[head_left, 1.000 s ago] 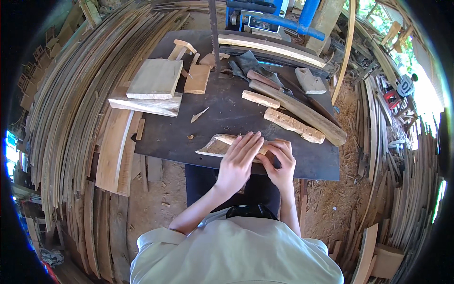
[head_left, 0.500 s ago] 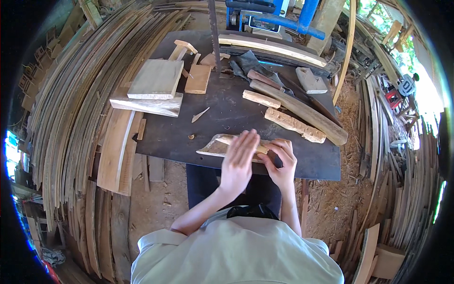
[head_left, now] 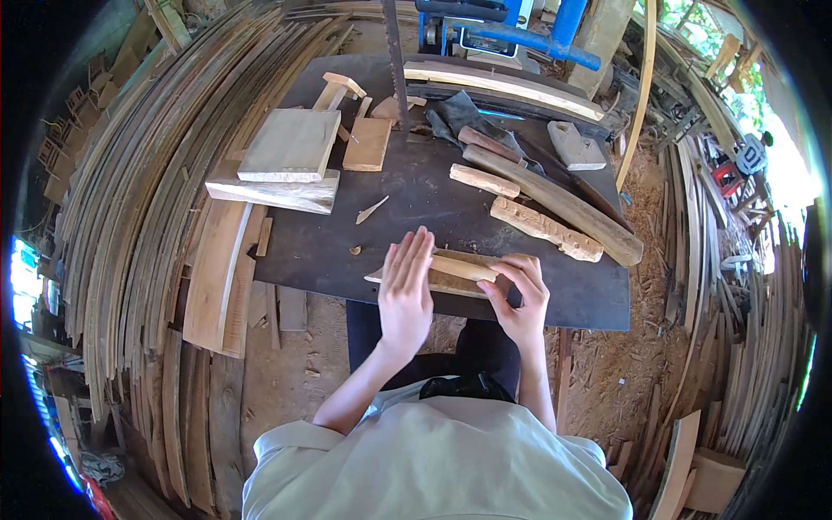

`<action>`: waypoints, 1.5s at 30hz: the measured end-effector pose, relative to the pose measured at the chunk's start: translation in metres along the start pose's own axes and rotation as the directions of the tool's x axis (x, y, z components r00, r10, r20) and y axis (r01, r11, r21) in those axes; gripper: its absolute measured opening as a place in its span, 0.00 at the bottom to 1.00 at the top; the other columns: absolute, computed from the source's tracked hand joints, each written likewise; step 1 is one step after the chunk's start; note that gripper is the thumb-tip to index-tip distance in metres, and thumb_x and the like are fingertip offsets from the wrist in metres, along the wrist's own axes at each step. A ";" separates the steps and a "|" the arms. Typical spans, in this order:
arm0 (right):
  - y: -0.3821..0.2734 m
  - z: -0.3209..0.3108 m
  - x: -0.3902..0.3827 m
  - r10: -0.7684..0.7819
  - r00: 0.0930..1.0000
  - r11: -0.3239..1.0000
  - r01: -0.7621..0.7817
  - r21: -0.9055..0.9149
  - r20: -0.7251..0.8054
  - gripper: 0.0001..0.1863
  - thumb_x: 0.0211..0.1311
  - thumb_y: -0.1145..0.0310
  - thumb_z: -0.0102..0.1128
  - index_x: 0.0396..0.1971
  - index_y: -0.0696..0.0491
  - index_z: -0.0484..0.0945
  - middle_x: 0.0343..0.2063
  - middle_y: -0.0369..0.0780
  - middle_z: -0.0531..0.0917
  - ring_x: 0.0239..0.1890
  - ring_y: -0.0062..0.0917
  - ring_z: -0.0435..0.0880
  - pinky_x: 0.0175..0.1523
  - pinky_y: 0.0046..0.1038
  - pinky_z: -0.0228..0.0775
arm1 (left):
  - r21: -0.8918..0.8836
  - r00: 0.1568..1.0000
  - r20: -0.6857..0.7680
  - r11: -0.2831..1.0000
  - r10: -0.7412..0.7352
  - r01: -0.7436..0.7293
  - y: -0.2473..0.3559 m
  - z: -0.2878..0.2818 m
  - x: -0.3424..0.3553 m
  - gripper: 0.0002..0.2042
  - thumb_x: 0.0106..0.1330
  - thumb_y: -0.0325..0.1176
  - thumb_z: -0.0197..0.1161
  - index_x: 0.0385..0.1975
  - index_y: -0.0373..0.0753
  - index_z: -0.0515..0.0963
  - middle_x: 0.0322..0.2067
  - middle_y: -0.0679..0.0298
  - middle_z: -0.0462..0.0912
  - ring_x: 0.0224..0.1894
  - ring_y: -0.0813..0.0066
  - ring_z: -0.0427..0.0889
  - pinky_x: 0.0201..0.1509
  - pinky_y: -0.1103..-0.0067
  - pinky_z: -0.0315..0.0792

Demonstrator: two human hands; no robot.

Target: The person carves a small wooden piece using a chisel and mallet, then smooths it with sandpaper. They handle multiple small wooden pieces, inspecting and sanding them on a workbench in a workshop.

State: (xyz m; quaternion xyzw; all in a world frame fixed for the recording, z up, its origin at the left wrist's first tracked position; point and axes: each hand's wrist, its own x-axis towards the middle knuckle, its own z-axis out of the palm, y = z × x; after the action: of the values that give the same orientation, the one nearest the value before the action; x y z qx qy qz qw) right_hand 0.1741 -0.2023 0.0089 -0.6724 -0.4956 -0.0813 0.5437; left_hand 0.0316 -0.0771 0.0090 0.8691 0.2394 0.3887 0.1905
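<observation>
Left hand (head_left: 405, 282): open flat, fingers straight, across left part of long pale-tan wooden piece (head_left: 464, 266); contact unclear.
Right hand (head_left: 520, 299): pinching the piece's right end.
Piece position: near edge of flat dark-grey tabletop (head_left: 312, 247).
Rough tan wooden stick (head_left: 546, 229): beyond right hand.
Upright grey toothed blade (head_left: 395, 69): far side.

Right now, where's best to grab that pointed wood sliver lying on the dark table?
Probably its broader near-left end, coming from the person's side: the sliver tapers to a point at far right, and bare table surrounds it. The left hand is nearer.
</observation>
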 end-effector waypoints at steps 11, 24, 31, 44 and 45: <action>0.000 -0.004 0.001 -0.026 0.999 1.000 0.026 -0.010 0.026 0.16 0.47 0.75 0.77 0.38 0.57 0.83 0.38 0.41 0.84 0.43 0.37 0.80 0.46 0.33 0.75 | 0.025 1.000 -0.005 1.000 0.019 -0.018 -0.021 -0.010 0.005 0.25 0.63 0.17 0.54 0.62 0.38 0.74 0.60 0.56 0.78 0.63 0.58 0.77 0.72 0.59 0.63; 0.001 -0.005 0.001 -0.012 0.999 1.000 0.012 0.011 0.036 0.15 0.48 0.75 0.75 0.38 0.57 0.82 0.37 0.42 0.83 0.41 0.37 0.80 0.46 0.34 0.73 | -0.059 0.995 0.013 0.993 0.099 -0.098 -0.016 -0.017 0.006 0.26 0.66 0.20 0.55 0.66 0.41 0.71 0.65 0.61 0.73 0.69 0.61 0.70 0.75 0.54 0.53; 0.002 -0.006 0.001 0.007 0.999 0.999 -0.008 0.031 0.038 0.14 0.49 0.75 0.75 0.38 0.58 0.83 0.38 0.42 0.83 0.42 0.35 0.79 0.48 0.33 0.72 | 0.009 0.978 0.148 0.988 0.149 -0.152 -0.020 -0.016 0.007 0.27 0.63 0.17 0.55 0.64 0.39 0.72 0.65 0.60 0.73 0.69 0.63 0.70 0.75 0.56 0.56; 0.006 0.002 -0.004 -0.099 0.995 0.994 0.097 0.048 0.034 0.16 0.48 0.79 0.74 0.40 0.55 0.84 0.42 0.41 0.84 0.49 0.33 0.84 0.66 0.48 0.69 | -0.047 0.962 0.178 0.978 0.208 -0.203 -0.003 -0.009 0.004 0.26 0.64 0.18 0.55 0.64 0.39 0.73 0.64 0.61 0.75 0.68 0.64 0.71 0.74 0.55 0.55; 0.007 0.002 -0.004 -0.096 0.995 0.993 0.094 0.067 0.039 0.16 0.48 0.79 0.74 0.40 0.55 0.84 0.42 0.41 0.85 0.49 0.33 0.85 0.67 0.48 0.69 | -0.012 0.969 0.163 0.982 0.188 -0.189 -0.011 -0.012 0.003 0.25 0.64 0.18 0.55 0.63 0.39 0.73 0.64 0.61 0.75 0.68 0.64 0.71 0.75 0.55 0.55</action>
State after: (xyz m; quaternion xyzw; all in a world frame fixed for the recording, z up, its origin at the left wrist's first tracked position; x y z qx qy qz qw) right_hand 0.1764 -0.2023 0.0004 -0.6317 -0.5406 -0.0769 0.5503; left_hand 0.0211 -0.0643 0.0131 0.9172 0.1402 0.3319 0.1700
